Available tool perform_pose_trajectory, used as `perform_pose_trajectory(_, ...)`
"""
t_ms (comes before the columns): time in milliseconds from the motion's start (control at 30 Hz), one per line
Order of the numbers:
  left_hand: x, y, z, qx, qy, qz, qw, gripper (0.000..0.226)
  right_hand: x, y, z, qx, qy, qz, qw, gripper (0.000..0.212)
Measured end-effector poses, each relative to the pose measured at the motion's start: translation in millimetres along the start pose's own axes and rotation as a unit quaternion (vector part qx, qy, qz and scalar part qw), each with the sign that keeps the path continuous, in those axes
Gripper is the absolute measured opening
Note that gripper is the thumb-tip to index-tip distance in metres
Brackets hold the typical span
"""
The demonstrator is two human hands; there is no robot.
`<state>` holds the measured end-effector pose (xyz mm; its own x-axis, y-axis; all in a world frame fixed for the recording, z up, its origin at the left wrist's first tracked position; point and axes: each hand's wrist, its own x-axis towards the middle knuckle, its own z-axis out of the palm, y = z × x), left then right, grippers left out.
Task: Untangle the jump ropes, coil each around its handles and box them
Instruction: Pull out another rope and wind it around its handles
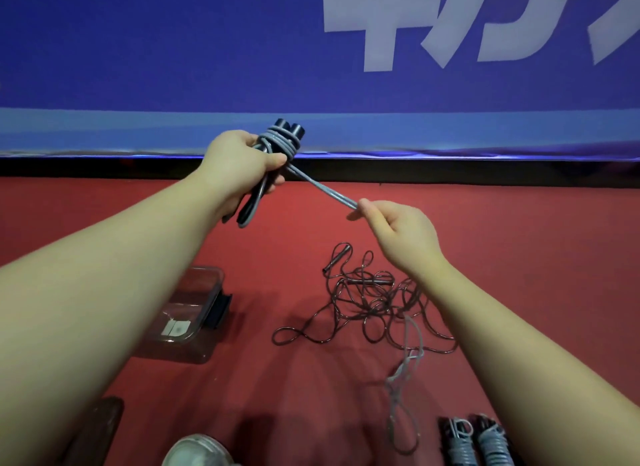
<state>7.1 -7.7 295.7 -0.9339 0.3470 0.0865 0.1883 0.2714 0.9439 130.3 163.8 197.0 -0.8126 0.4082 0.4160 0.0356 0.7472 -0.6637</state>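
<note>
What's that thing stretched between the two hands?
A straight stretch of grey jump rope, seen in the head view. It runs from the handles gripped in the left hand down to the right hand, which pinches it.

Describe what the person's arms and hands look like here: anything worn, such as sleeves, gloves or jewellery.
Both arms are bare as far as the picture shows: no sleeve reaches the left forearm or the right forearm. The left hand and right hand wear no gloves, and no watch, ring, bracelet or marking shows on either.
</note>
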Motion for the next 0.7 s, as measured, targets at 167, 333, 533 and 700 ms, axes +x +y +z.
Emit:
perform_pose_trajectory(167,-11,-3,11,0.022,-0.041,0.003,0.999,0.010,13,7,9,-0.014,-0.088,0.097,0.991,0.039)
perform_pose_trajectory(333,-19,-3,33,0.030,-0.072,0.004,0.997,0.013,14,6,19,0.051,-0.038,0.103,0.993,0.032)
perform_pose_trajectory(533,-18,3,44,0.106,-0.064,0.036,0.992,0.012,7,-25,37,0.188,0.009,0.030,0.982,0.020)
perform_pose_trajectory(700,-17,4,35,0.051,-0.077,0.023,0.995,0.010,15,-22,31,0.221,0.001,0.028,0.975,0.022)
